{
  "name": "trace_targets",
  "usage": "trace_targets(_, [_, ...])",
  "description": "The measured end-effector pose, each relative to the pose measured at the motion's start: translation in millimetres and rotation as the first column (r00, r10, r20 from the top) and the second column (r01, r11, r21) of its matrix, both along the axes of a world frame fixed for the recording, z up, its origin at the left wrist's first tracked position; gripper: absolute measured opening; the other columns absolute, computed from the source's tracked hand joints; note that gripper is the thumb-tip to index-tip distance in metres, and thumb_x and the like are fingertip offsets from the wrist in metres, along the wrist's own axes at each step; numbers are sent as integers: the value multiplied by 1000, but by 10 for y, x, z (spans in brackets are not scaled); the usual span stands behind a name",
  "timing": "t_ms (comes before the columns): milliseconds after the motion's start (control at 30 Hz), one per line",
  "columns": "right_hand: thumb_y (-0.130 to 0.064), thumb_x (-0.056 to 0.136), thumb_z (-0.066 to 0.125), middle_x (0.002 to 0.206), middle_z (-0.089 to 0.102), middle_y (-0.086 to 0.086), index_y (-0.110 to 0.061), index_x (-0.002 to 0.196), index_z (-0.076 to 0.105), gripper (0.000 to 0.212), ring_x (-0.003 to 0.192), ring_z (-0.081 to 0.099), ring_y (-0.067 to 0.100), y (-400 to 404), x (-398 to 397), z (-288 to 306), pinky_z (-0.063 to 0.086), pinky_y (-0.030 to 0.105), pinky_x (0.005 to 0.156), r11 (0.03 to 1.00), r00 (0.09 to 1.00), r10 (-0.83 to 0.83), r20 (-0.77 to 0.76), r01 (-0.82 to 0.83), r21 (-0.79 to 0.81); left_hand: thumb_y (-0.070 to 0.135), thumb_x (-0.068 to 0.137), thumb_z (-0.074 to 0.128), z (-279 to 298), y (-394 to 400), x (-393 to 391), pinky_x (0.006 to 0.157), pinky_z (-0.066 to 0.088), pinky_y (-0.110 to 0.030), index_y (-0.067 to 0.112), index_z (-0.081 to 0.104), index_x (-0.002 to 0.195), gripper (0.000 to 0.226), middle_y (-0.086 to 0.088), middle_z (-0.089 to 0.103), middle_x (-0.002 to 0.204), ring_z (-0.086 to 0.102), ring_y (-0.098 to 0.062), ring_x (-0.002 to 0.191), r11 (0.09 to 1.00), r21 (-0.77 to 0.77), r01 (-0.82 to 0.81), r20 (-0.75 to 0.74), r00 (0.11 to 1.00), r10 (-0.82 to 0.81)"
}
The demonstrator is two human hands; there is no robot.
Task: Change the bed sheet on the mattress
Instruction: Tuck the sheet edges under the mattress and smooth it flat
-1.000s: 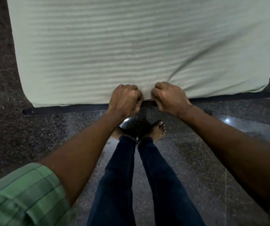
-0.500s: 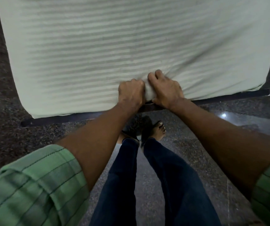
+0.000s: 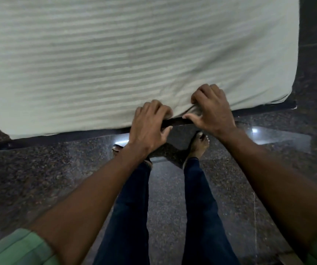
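Note:
A pale green striped bed sheet (image 3: 115, 60) covers the mattress, which fills the upper part of the head view. Both hands are at its near edge. My left hand (image 3: 150, 125) lies over the edge with its fingers curled onto the sheet and its thumb below the edge. My right hand (image 3: 211, 109) grips a bunched fold of the sheet at the edge, fingers curled on top and thumb stretched to the left. The mattress itself is hidden under the sheet.
A dark bed frame rail (image 3: 58, 137) runs under the near edge of the mattress. Dark speckled polished floor (image 3: 48, 178) lies on every side. My legs in dark jeans (image 3: 130, 207) and bare feet stand just before the rail.
Both hands have moved a little apart along the near edge. The right hand now holds a bunched fold, and the view has shifted so more mattress shows on the left.

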State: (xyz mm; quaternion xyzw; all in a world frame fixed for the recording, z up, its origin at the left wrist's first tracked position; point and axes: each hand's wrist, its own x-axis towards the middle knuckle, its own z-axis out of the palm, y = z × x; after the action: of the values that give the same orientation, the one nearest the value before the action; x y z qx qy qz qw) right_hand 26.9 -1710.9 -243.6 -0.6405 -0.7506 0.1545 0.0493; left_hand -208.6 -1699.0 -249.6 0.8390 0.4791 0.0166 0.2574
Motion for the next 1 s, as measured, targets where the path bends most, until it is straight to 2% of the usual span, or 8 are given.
trace_targets(67, [-51, 74, 76, 110, 55, 10, -13, 101, 57, 50, 100, 50, 32, -89, 65, 21, 41, 44, 83, 1000, 998, 25, 66, -26, 3, 42, 80, 77, 9, -47, 244, 89, 44, -40, 27, 59, 123, 49, 0, 54, 117, 52, -24, 107, 1000, 25, 0, -6, 1000, 0])
trace_targets(167, [-40, 82, 73, 113, 57, 12, -11, 104, 60, 38, 102, 53, 33, -174, 259, -2, 41, 44, 85, 999, 996, 40, 78, -42, 27, 43, 81, 76, -4, -30, 524, 86, 43, -40, 28, 62, 121, 45, 1, 57, 114, 54, -25, 104, 997, 55, -60, 9, 998, 59])
trace_targets(400, [-28, 92, 62, 99, 61, 10, -10, 95, 64, 18, 95, 54, 32, -73, 578, -54, 41, 44, 82, 955, 952, 269, 144, -283, 86, 30, 83, 76, -74, 78, 766, 78, 40, -37, 26, 71, 92, 11, 6, 66, 93, 60, -21, 87, 990, 107, -92, 78, 993, 83])
trace_targets(500, [-25, 92, 58, 99, 60, 9, -10, 96, 66, 17, 96, 55, 32, -84, 628, -64, 39, 43, 82, 954, 952, 283, 119, -292, 68, 28, 81, 77, -88, 37, 799, 75, 40, -38, 24, 73, 90, 10, 3, 67, 92, 60, -24, 86, 997, 81, 9, 54, 998, -14])
trace_targets(600, [-21, 89, 66, 98, 60, 7, -13, 95, 67, 10, 98, 54, 30, -70, 667, -85, 39, 42, 83, 955, 949, 292, 118, -296, 17, 29, 80, 78, -70, -19, 856, 73, 42, -36, 23, 74, 88, 11, 1, 67, 90, 60, -26, 85, 995, 55, 78, -19, 997, -77])
trace_targets(767, [-21, 81, 72, 95, 59, 3, -18, 87, 69, 7, 98, 55, 29, 124, 713, -40, 46, 44, 79, 936, 942, 335, -1, -333, -116, 37, 80, 72, 57, 66, 948, 65, 41, -26, 31, 74, 89, 11, 9, 72, 85, 67, -17, 83, 992, -47, -116, -19, 993, 115])
trace_targets(867, [-23, 75, 74, 100, 59, 5, -18, 92, 58, 24, 100, 54, 31, 261, 703, 24, 48, 43, 75, 919, 945, 326, -21, -322, -226, 41, 76, 73, 109, 160, 1061, 65, 43, -28, 33, 64, 88, 17, 9, 72, 83, 69, -18, 83, 967, -128, -222, -102, 972, 210])
trace_targets(1000, [-30, 73, 73, 107, 63, 5, -22, 102, 45, 41, 102, 60, 34, 488, 577, 25, 37, 37, 68, 908, 974, 226, 9, -207, -364, 41, 70, 79, 98, 347, 1207, 69, 37, -29, 30, 56, 86, 31, 3, 70, 88, 67, -26, 84, 906, -225, -359, -197, 927, 319])
